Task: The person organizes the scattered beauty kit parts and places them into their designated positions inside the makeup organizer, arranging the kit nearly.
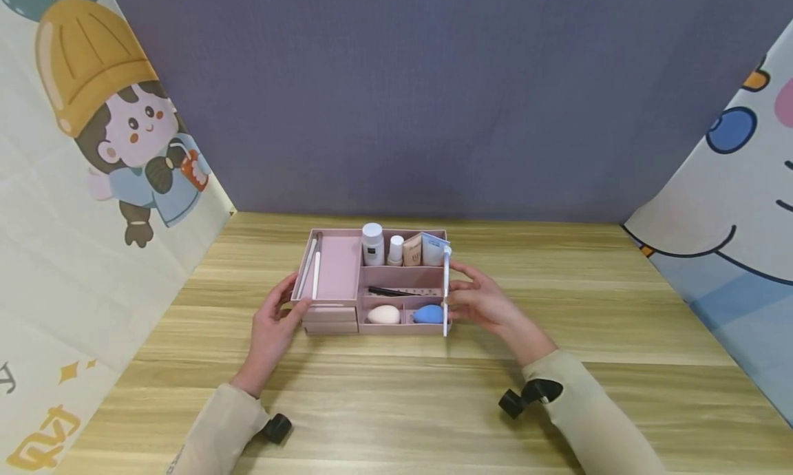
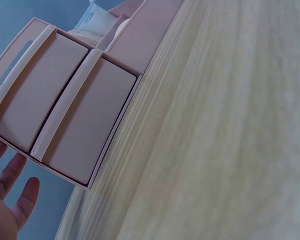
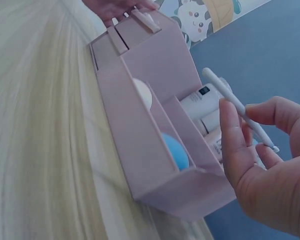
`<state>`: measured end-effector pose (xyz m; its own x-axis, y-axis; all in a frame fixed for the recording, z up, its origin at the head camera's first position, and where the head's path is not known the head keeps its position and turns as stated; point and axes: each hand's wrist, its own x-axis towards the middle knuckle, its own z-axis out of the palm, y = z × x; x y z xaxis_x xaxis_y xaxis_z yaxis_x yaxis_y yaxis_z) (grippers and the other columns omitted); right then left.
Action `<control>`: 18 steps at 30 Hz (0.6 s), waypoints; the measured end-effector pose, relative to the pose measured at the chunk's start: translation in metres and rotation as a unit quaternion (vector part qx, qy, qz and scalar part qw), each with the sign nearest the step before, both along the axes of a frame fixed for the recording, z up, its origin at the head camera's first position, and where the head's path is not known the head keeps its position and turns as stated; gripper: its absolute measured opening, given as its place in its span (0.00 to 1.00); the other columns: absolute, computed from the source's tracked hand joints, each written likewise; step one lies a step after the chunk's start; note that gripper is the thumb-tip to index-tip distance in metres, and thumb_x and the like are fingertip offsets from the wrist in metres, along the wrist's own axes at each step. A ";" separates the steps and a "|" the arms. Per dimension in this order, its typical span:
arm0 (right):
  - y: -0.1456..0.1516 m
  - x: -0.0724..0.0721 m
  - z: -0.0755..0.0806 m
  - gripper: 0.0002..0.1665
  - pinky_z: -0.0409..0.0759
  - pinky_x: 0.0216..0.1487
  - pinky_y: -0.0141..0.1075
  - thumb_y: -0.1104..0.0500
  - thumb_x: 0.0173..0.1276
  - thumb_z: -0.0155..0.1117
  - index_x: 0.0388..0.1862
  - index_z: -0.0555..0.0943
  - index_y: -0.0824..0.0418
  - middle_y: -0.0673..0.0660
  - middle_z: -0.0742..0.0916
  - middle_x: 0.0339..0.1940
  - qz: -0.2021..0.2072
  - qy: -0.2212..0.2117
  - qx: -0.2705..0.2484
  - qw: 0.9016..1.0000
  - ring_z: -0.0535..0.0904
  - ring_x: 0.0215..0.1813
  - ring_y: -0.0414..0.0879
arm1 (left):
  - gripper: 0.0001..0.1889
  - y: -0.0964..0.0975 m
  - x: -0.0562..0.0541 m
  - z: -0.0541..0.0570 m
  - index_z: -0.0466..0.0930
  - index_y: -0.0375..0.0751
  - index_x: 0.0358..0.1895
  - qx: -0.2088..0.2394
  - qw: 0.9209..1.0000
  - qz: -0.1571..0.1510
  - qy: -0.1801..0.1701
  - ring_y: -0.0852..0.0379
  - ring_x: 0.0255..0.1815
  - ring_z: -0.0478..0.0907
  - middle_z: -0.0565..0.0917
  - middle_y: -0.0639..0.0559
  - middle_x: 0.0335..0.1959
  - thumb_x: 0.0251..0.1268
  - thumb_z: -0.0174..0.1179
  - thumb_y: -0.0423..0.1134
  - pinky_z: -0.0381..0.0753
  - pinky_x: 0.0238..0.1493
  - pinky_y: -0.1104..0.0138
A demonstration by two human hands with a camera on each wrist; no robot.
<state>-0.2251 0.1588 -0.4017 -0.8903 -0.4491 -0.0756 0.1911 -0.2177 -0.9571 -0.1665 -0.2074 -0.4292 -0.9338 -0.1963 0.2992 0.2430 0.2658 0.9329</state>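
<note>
A pink makeup organizer (image 1: pixel 403 277) stands on the wooden table. My left hand (image 1: pixel 277 321) is at its left end, thumb by the front corner, and in the left wrist view its fingers (image 2: pixel 11 172) reach out along the end beside two drawers (image 2: pixel 85 112). At the other end, my right hand (image 1: pixel 486 301) pinches a slim white stick (image 3: pixel 235 102) with a small wider tip. White bottles (image 1: pixel 373 244), tubes (image 1: pixel 431 251), a black pencil-like stick (image 1: pixel 390 292), a pale makeup sponge (image 1: pixel 384 314) and a blue one (image 1: pixel 427 314) sit in the compartments.
Two thin sticks, one being a white stick (image 1: pixel 316 275), lie in the organizer's top left tray. Wooden tabletop (image 1: pixel 396 399) extends in front and to both sides. A grey-blue panel (image 1: pixel 434 103) rises behind, with cartoon-printed sheets (image 1: pixel 49 255) at the sides.
</note>
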 end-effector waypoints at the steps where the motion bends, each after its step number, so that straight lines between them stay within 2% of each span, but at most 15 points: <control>1: -0.002 0.000 0.001 0.46 0.85 0.37 0.38 0.79 0.63 0.50 0.79 0.48 0.67 0.56 0.81 0.41 0.000 0.000 -0.003 1.000 0.81 0.35 0.45 | 0.28 0.000 0.000 0.000 0.69 0.36 0.70 0.000 1.000 0.000 0.000 0.65 0.52 0.73 0.77 0.39 0.63 0.68 0.64 0.34 0.74 0.45 0.77; 9: -0.016 -0.003 0.012 0.48 0.85 0.37 0.39 0.80 0.60 0.53 0.79 0.51 0.65 0.53 0.82 0.38 -0.005 -0.006 0.008 1.000 0.81 0.34 0.45 | 0.28 0.001 0.000 0.002 0.70 0.35 0.70 0.008 1.000 -0.003 0.001 0.66 0.52 0.73 0.76 0.38 0.63 0.68 0.63 0.33 0.74 0.45 0.77; 18: -0.030 -0.006 0.023 0.49 0.86 0.36 0.39 0.79 0.60 0.54 0.80 0.51 0.63 0.57 0.81 0.40 -0.008 -0.003 0.016 1.000 0.82 0.33 0.45 | 0.27 0.002 0.001 0.004 0.70 0.35 0.70 0.010 1.000 0.000 0.004 0.67 0.51 0.73 0.77 0.37 0.62 0.68 0.63 0.32 0.74 0.45 0.77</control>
